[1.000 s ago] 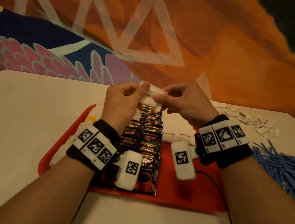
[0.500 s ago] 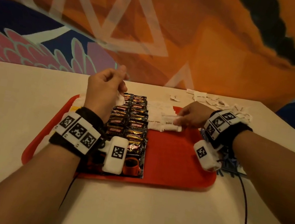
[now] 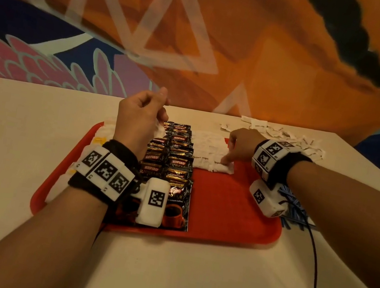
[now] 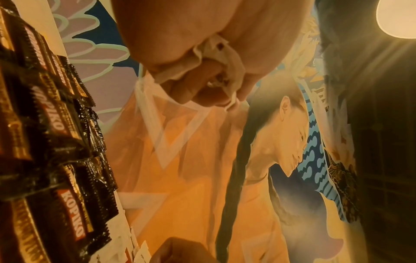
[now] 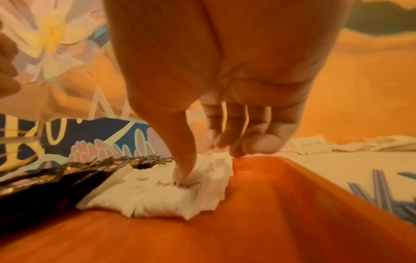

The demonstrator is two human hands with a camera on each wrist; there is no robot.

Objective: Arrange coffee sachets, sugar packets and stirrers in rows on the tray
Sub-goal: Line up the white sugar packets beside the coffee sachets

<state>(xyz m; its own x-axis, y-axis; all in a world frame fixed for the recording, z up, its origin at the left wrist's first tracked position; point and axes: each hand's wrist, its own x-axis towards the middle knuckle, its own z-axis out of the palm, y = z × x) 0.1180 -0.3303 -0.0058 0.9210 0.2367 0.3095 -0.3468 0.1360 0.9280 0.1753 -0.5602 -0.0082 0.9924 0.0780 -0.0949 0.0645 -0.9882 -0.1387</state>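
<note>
A red tray (image 3: 222,213) holds two rows of dark coffee sachets (image 3: 175,164) and, to their right, rows of white sugar packets (image 3: 208,147). My right hand (image 3: 225,160) is down on the nearest sugar packet (image 3: 221,168). Its thumb (image 5: 182,174) presses the packet (image 5: 175,195) and its curled fingers touch the far edge. My left hand (image 3: 162,107) hovers over the far left of the tray, curled round several crumpled white sugar packets (image 4: 225,58). Blue stirrers (image 3: 294,208) lie on the table right of the tray, partly hidden by my right wrist.
Loose white sugar packets (image 3: 274,133) are scattered at the table's far right. More white packets (image 3: 102,133) line the tray's left side. A dark cable (image 3: 314,267) runs from my right wrist over the front edge. A painted wall stands behind the table.
A second ago both hands held a sugar packet above the tray. The right hand then carried it down to the front of the sugar rows. The left hand stayed raised.
</note>
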